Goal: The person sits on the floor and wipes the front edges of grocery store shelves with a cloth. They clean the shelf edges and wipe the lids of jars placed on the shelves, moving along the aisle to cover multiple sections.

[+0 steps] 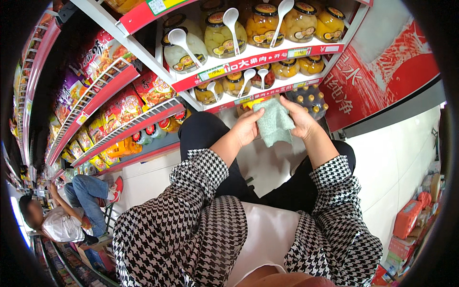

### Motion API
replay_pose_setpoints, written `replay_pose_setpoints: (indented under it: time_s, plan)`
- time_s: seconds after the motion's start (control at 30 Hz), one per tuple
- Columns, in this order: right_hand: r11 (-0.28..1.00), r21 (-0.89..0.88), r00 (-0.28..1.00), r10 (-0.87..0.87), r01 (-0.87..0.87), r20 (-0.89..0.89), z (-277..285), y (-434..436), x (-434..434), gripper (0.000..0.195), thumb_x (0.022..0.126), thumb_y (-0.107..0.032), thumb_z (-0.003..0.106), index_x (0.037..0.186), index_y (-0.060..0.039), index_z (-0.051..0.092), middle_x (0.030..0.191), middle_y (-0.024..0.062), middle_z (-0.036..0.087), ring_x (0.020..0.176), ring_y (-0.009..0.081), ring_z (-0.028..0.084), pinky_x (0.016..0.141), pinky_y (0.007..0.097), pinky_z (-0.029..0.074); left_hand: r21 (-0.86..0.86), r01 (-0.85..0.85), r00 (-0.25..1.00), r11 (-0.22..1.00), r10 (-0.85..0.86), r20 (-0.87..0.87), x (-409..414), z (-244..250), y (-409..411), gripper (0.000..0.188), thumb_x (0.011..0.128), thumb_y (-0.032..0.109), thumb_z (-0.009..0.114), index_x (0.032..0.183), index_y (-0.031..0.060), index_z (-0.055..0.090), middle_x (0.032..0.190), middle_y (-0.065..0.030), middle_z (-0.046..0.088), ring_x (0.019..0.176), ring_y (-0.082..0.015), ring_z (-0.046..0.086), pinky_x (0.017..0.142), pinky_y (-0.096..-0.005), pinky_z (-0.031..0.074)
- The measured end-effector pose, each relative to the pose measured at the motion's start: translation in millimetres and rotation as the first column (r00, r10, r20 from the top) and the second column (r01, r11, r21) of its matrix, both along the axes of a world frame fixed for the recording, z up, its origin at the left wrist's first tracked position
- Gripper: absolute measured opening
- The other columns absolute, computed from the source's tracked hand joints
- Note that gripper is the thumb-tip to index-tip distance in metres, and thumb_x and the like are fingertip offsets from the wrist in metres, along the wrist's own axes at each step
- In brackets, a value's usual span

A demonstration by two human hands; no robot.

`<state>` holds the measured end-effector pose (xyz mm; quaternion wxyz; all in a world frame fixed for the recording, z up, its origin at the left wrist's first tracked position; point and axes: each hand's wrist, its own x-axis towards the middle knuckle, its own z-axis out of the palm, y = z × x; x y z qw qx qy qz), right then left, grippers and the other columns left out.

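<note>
A folded pale green cloth (273, 123) hangs between my two hands, in front of the lowest part of the shelf unit. My left hand (248, 126) pinches its left edge, thumb on top. On the opposite side, my right hand (298, 117) grips the cloth near its upper right corner. Just beyond the hands, a white shelf with red edge strips (258, 60) carries glass jars of fruit (226, 36) with dark lids. White plastic spoons (231, 27) are fixed upright against several jars. A lower row of fruit jars (235, 83) also has spoons in front.
Racks of bagged snacks (122, 111) curve along the left. A seated person (68, 219) is at the lower left. Dark bottles with yellowish caps (311, 98) stand beyond my right hand, beside a red printed panel (380, 75). Boxes (408, 219) line the far right.
</note>
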<state>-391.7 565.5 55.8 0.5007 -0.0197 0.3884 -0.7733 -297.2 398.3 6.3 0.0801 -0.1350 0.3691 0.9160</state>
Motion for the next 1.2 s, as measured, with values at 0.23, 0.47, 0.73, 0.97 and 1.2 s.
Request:
replay_pose_setpoints:
  time_s: [0.23,0.47,0.73,0.97,1.2]
  plan:
    - [0.731,0.391,0.502,0.077,0.559,-0.861,-14,6,-28,0.034,0.088,-0.021,0.065,0.113,0.0021,0.062,0.103,0.012,0.067,0.088,0.0192,0.063,0.078,0.0321,0.05,-0.058,-0.144,0.981,0.988,0.15,0.12,-9,-14,-10,0.035,0.1,0.023,0.052,0.128,0.0024,0.052,0.125,-0.0102,0.061,0.116,-0.0243,0.059,0.099,-0.0403,0.048]
    - [0.862,0.507,0.846,0.268,0.004,-0.461,-3,-11,-2,0.076,0.093,-0.052,0.057,0.15,-0.0069,0.031,0.144,0.0167,0.045,0.132,0.0313,0.043,0.101,0.0496,0.039,0.112,-0.087,0.995,0.99,0.081,0.059,-8,-4,-13,0.043,0.104,0.036,0.04,0.134,0.006,0.048,0.129,-0.0086,0.059,0.118,-0.0223,0.058,0.102,-0.0407,0.046]
    - [0.954,0.291,0.988,0.106,-0.068,-0.116,-3,-18,4,0.051,0.095,-0.032,0.062,0.132,0.0001,0.05,0.121,0.01,0.062,0.108,0.0195,0.061,0.09,0.0353,0.051,0.243,0.033,0.999,0.969,-0.023,-0.045,-10,5,-15,0.056,0.103,0.046,0.032,0.141,0.0062,0.041,0.135,-0.0115,0.056,0.122,-0.0261,0.055,0.103,-0.0436,0.044]
    - [0.955,0.26,0.986,-0.113,0.141,-0.121,7,-10,-12,0.043,0.093,-0.019,0.059,0.128,0.0035,0.051,0.118,0.0134,0.063,0.103,0.0244,0.064,0.087,0.0396,0.053,-0.026,0.018,0.98,0.999,-0.023,-0.197,-20,14,-26,0.053,0.102,0.036,0.043,0.146,0.0076,0.035,0.138,-0.0128,0.051,0.122,-0.0276,0.054,0.1,-0.0442,0.046]
    - [0.751,0.112,0.759,-0.645,0.651,-0.089,21,35,-104,0.036,0.094,-0.016,0.052,0.126,0.001,0.051,0.115,0.0127,0.062,0.103,0.0275,0.063,0.088,0.0434,0.054,-0.215,0.111,0.968,0.97,-0.155,-0.198,-40,33,-33,0.052,0.101,0.026,0.05,0.147,0.0076,0.033,0.137,-0.0125,0.049,0.124,-0.0252,0.052,0.098,-0.0404,0.046]
